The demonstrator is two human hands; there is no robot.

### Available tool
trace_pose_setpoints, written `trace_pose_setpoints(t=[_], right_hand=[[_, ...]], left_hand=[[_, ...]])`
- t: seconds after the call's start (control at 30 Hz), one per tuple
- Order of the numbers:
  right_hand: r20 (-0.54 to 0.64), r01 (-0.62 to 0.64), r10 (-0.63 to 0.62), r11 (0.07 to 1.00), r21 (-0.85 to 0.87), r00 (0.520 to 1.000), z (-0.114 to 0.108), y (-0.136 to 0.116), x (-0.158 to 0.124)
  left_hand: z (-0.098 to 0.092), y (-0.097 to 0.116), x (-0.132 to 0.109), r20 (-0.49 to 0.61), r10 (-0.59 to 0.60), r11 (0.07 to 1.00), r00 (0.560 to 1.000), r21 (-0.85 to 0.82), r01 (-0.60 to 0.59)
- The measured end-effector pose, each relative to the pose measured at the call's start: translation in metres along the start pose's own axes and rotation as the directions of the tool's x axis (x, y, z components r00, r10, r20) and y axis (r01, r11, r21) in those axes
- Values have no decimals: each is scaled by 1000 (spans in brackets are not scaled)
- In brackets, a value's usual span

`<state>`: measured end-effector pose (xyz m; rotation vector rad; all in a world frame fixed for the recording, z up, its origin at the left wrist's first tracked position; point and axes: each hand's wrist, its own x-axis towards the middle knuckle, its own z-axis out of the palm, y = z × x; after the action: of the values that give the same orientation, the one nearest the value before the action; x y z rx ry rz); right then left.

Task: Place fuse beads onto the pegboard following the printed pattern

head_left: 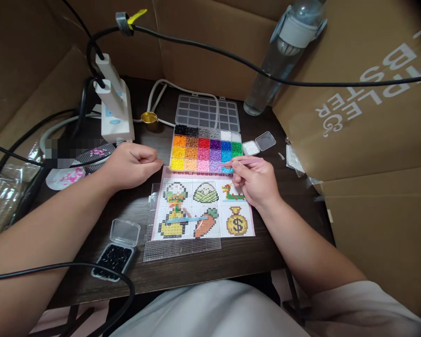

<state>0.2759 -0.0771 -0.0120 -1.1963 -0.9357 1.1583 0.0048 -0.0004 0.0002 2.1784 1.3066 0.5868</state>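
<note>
Right hand, right of center: grip pinching pink tweezers, tips over blue/purple cells of bead box. Left hand, left of center: grip curled, fingers pressed in; contents hidden. Bead box mid-frame, lid open, colors sorted. Black-bead case lower left, open. Tweezers slim, pointing left.

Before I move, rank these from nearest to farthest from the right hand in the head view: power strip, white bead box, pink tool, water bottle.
From the right hand:
1. Pink tool: held in it.
2. White bead box: just beyond it.
3. Water bottle: farther back, upper right.
4. Power strip: well off to the left.
</note>
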Motion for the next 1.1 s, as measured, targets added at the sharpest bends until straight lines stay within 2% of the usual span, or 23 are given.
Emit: trace_pose_setpoints(t=[0.37,0.8,0.9,1.0,1.1], right_hand=[[20,20,-20,1000,2,1000,0,-2,0],[3,10,-10,1000,4,1000,3,3,-2],[31,13,-11,999,-42,999,-1,-1,-2],[77,-25,38,987,-161,996,-6,-8,-3],[69,-48,67,967,-251,995,-8,-11,-5]], left_hand=[[0,0,0,7,-11,999,1000,43,11],[2,-5,1,24,16,999,1000,-34,-15],[2,-5,1,24,24,999,999,-47,-23],[1,-5,1,39,24,998,999,-51,-22],[0,-5,1,42,15,999,999,-50,-13]])
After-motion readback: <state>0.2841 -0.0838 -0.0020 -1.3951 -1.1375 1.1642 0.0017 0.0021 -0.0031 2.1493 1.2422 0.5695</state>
